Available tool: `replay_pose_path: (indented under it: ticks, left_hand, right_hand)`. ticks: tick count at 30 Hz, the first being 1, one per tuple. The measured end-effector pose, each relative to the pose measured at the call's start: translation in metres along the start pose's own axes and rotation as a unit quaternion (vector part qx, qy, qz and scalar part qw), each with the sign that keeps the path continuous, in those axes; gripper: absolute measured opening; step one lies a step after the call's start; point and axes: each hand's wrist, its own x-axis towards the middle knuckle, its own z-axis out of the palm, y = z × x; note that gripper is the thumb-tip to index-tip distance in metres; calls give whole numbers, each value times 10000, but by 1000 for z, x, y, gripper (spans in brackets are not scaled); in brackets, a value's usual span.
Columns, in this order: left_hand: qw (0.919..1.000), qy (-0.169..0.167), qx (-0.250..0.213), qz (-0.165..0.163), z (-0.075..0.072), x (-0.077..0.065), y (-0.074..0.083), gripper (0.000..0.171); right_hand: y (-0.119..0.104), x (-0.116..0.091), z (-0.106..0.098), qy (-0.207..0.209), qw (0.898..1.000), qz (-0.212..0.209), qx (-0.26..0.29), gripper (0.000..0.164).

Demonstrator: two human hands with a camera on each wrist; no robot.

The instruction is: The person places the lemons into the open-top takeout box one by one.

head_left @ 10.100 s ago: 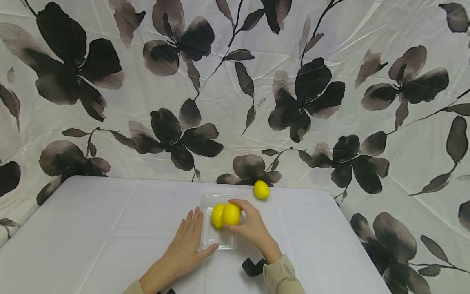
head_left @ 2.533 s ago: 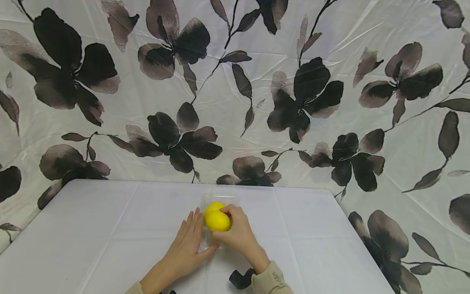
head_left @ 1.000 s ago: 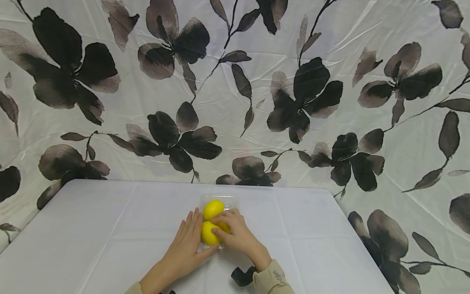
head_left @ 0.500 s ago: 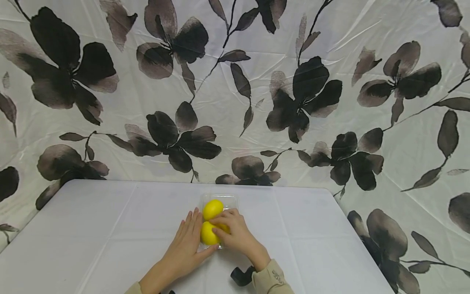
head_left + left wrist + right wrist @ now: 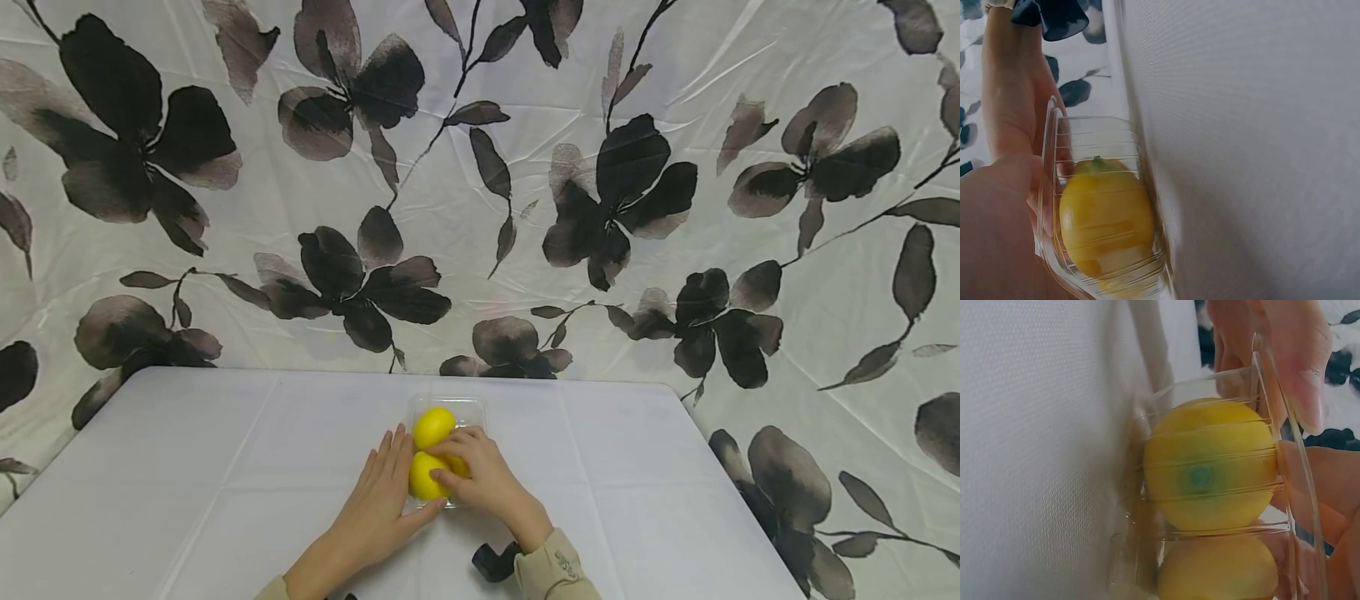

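Observation:
A clear plastic container (image 5: 467, 408) with a ribbed wall (image 5: 1254, 450) stands on the white table. Two yellow lemons (image 5: 434, 427) lie along its left side, one behind the other. More yellow, a further lemon (image 5: 457, 464), shows beneath my right hand (image 5: 483, 475), whose fingers and thumb curl over it, the thumb tip overlapping the front-left lemon (image 5: 426, 477). My left hand (image 5: 382, 492) lies with straight fingers along the container's left side, its thumb reaching to the front edge. In the left wrist view one lemon (image 5: 1107, 215) appears through the clear wall.
The table (image 5: 225, 450) is covered in white with fold lines. A flower-printed cloth (image 5: 480, 183) hangs behind its far edge. A black curved object (image 5: 495, 563) sits at the right wrist, beside the beige sleeve (image 5: 557, 568).
The lemon seen beyond the container ten seconds ago is gone from that spot. Since 2.5 seconds ago, the right hand's lemons have spread out inside the container. The last second shows almost no motion.

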Motion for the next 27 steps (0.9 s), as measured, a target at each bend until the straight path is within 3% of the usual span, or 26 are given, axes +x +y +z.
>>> replay_pose_path:
  ticks: [14, 27]
  left_hand:
    - [9999, -114, -11, -43, 0, 0, -1, 103]
    - [10000, -13, 5, 88, -2, 2, -2, 100]
  right_hand:
    - [1, 0, 2, -39, 10000, 81, -25, 29]
    - [1, -1, -12, 254, 9970, -103, 721, 29]
